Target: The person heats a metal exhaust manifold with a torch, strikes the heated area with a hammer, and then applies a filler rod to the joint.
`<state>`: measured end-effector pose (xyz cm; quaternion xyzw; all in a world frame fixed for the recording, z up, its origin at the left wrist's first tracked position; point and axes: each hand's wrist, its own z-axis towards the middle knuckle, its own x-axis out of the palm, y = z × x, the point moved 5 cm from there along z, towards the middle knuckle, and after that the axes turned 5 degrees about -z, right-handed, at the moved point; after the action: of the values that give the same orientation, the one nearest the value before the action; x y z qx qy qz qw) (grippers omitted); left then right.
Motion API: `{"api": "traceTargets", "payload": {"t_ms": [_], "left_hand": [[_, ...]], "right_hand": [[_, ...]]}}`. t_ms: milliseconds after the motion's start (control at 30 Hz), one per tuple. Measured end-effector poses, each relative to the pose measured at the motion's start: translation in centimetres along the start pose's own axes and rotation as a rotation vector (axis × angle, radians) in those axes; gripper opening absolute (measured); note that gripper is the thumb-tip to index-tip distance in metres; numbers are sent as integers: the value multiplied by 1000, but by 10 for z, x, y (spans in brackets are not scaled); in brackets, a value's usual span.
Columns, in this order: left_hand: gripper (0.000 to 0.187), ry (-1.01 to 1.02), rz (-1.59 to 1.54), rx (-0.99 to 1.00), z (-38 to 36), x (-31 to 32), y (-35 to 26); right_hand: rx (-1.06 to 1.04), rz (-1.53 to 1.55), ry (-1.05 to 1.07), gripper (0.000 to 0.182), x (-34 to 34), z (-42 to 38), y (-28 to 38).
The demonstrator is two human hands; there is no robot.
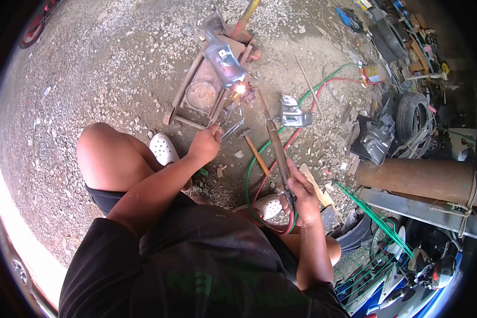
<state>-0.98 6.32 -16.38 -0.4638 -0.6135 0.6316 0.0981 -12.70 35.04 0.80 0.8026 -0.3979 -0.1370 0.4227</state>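
Note:
My right hand (301, 195) is wrapped round the lower part of a gas torch (279, 151), whose thin tip points up and left to a bright glowing spot. That glow (240, 89) sits at the lower end of a grey metal canister part (223, 62), which rests on a rusty metal frame (181, 87). My left hand (206, 142) is closed on metal tongs or pliers (232, 129), which reach up towards the hot end; whether they touch it is unclear. A red hose (292, 139) and a green hose (249, 172) run from the torch.
A hammer (257, 156) and a bent silver shield (294, 111) lie on the gravel between my feet and the hoses. At the right are tires (412, 117), a rusty cylinder (416, 180), green wire rods (376, 220) and scrap. A yellow pole (246, 17) rises behind the frame.

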Motion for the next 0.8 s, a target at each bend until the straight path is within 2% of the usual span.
{"api": "traceTargets", "payload": {"t_ms": [333, 800], "left_hand": [[19, 15, -8, -37, -1, -1, -1], [22, -17, -21, 41, 3, -2, -4]], "right_hand": [[-4, 5, 8, 58, 1, -2, 2], [6, 3, 3, 59, 1, -1, 1]]}}
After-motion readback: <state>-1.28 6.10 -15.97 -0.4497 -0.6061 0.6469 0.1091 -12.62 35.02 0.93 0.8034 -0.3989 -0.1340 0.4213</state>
